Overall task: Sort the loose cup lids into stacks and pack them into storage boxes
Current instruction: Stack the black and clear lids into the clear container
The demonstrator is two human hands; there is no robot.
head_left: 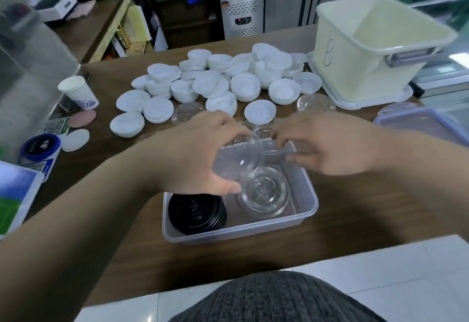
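A clear storage box (308, 210) sits on the brown table in front of me. Inside it, a stack of black lids (196, 214) leans at the left and a stack of clear lids (264, 195) lies in the middle. My left hand (200, 154) grips a clear lid (238, 162), tilted over the box. My right hand (327, 144) hovers over the box's far right corner, its curled fingers touching another clear lid (266, 131). Many white lids (223, 80) lie loose and in low stacks farther back.
A large cream bin marked B (368, 50) stands at the back right on its lid. A second clear box (426, 123) sits at the right edge. A paper cup (78, 92), a blue-rimmed tub (40, 148) and a carton are at the left.
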